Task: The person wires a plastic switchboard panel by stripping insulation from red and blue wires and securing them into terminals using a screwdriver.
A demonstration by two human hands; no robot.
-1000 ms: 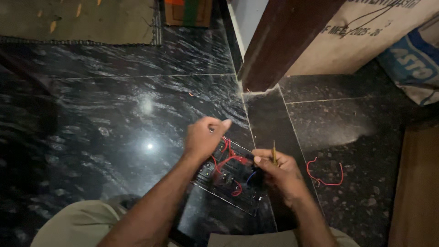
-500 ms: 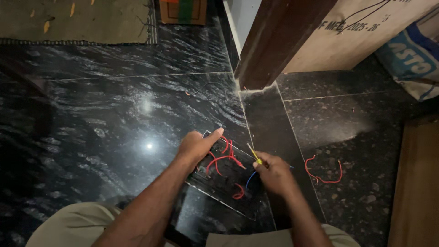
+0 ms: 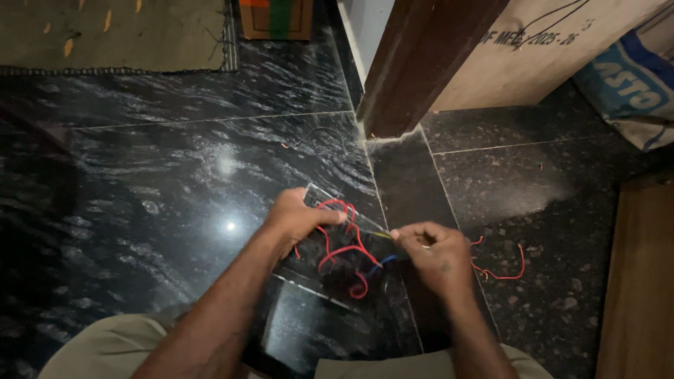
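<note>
While the person is sitting over a dark polished stone floor (image 3: 161, 231), both bare hands are working at a clear flat panel (image 3: 330, 281) lying on the floor between the knees. On this panel, looped red wires (image 3: 344, 249) are running across dark components, with a short blue wire (image 3: 387, 260) showing beside them. The left hand (image 3: 298, 217) is resting on the panel's far left edge, its fingers curled and its thumb touching the top of a red loop; whether it is truly pinching the wire cannot be told. The right hand (image 3: 435, 253) is closing its fingertips together on a thin yellowish strand (image 3: 382, 235), which is stretching leftward toward the red loops, so the hand is pinching that strand just above the panel's right side. A loose piece of red wire (image 3: 505, 270) is lying curled on the speckled tile just right of the right hand, apart from the panel. A dark wooden door post (image 3: 421, 63) is standing beyond the hands at a tile joint. Behind it a cardboard box (image 3: 554, 49) is leaning, and a blue and white sack (image 3: 632, 84) is sitting at the far right. A greenish rug (image 3: 119, 35) is covering the floor at the upper left. The person's khaki trouser legs (image 3: 105, 351) are showing along the bottom edge.
</note>
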